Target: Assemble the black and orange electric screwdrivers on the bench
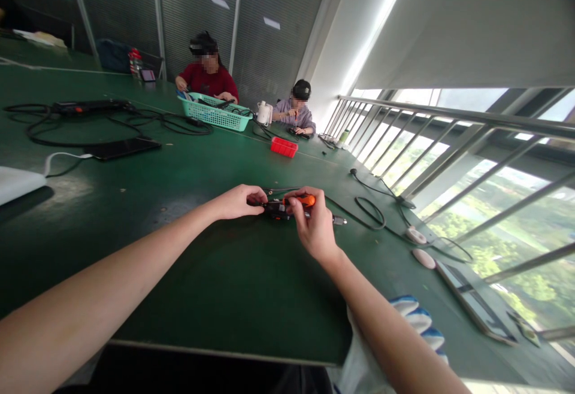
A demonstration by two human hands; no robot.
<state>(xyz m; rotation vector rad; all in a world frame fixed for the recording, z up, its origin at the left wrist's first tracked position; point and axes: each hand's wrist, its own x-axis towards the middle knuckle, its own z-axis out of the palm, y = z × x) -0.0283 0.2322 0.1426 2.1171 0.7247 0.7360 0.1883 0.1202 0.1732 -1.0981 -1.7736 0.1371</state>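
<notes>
On the green table in front of me lies a dark power tool (279, 213) with a metal tip (340, 221) pointing right. My left hand (242, 202) is closed at its left end, thumb and fingers pinched together there. My right hand (314, 223) grips a screwdriver (306, 200) by its orange handle, above the tool. The screwdriver's shaft points left, towards my left fingertips. Its very tip, and anything small between the left fingers, are too small to make out. My right hand hides part of the tool's body.
A red tray (284, 147) and a green basket (215, 112) stand farther back, near two people at work. A black cable (372, 217) curls to the right. A tablet (476, 304) and blue-white gloves (417, 319) lie at right, a phone (123, 147) at left.
</notes>
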